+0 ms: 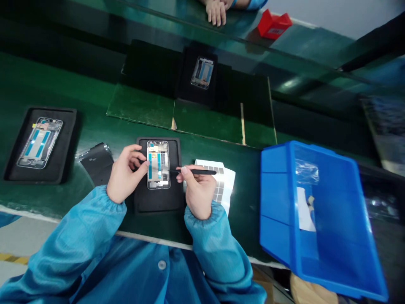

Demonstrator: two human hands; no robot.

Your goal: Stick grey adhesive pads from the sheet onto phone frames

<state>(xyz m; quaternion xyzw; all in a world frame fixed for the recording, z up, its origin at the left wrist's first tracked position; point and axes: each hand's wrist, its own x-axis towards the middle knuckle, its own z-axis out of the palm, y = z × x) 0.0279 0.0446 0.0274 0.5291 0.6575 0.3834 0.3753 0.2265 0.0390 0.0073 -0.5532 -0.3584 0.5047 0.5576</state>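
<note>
An opened phone frame (158, 164) with blue strips and bare inner parts lies in a black tray (155, 202) in front of me. At its left edge is my left hand (128, 171), thumb touching the rim and fingers apart, half curled. My right hand (199, 188) pinches a slim black tweezers-like tool (204, 172). The tool's thin tip points left and reaches the right side of the phone frame; whether it grips anything is too small to tell. Under and beside my right hand lies a white sheet (228, 185) with grey squares.
A second phone frame (40, 142) sits in a black tray (68, 145) on the left, near a dark plastic pouch (97, 162). Another phone frame (202, 72) lies farther back. A blue bin (276, 202) stands right. Across the table are a co-worker's hand (216, 12) and a red holder (274, 25).
</note>
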